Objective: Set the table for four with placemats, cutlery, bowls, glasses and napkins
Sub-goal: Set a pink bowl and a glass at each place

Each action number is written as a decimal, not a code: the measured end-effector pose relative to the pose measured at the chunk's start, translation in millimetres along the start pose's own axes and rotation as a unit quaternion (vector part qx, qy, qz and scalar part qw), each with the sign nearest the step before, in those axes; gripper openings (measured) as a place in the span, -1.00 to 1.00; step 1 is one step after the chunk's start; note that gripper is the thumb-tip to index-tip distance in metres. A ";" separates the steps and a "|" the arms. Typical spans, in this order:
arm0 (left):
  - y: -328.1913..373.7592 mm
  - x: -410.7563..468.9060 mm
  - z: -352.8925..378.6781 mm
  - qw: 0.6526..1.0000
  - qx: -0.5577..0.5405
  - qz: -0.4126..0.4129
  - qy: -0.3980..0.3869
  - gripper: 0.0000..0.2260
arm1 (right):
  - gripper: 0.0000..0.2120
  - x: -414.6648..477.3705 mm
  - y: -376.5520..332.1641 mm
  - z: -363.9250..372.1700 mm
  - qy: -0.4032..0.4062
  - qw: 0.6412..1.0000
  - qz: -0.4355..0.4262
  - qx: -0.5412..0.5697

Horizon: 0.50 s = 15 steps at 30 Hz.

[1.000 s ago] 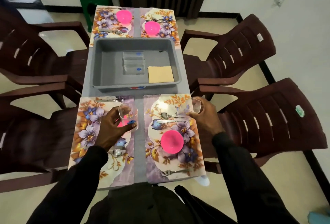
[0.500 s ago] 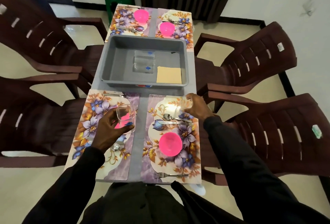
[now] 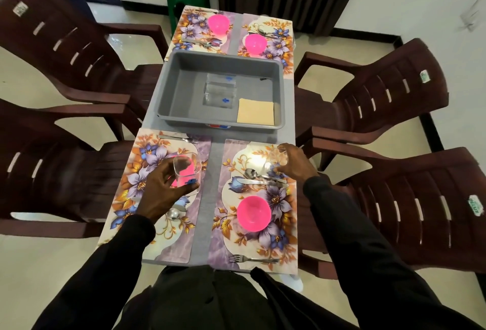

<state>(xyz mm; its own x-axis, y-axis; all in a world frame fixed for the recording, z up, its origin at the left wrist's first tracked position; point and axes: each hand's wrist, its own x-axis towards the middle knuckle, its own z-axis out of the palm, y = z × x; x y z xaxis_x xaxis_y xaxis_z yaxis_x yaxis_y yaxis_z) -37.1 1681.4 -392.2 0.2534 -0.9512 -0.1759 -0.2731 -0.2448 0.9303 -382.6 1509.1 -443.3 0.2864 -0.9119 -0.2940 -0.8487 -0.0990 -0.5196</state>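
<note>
2 grips: left hand (image 3: 160,193) holds left glass (image 3: 185,172), right hand (image 3: 295,165) right glass (image 3: 274,158).

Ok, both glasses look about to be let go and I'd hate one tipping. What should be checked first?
1. Left hand grips the left glass: ok.
2. Right hand grips the right glass: ok.
3. Left glass base resting on the near left placemat: cannot tell.
4. Right glass clear of the spoon and knife: cannot tell; they lie close.
5. Two spare glasses in the tray for the far settings: ok.
6. Napkins set out: not ok; the stack lies in the tray.
</note>
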 end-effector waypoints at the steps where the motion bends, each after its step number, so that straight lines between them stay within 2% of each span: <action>1: -0.3 -0.3 -0.5 1.000 0.000 0.001 -0.001 -0.40 | -0.36 -0.4 -0.6 -0.6 -0.002 1.000 0.000 -0.001; 15: -4.4 -2.1 -6.2 1.000 -0.008 0.011 0.000 -0.41 | -0.32 -1.7 -4.6 -0.6 -0.014 1.000 0.011 -0.025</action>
<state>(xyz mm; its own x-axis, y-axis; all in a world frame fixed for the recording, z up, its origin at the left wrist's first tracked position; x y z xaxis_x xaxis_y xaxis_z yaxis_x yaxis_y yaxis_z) -30.6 1685.7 -393.9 0.2481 -0.9562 -0.1555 -0.2637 -0.2211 0.9389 -379.4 1510.9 -440.0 0.2787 -0.9026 -0.3280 -0.8756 -0.0986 -0.4728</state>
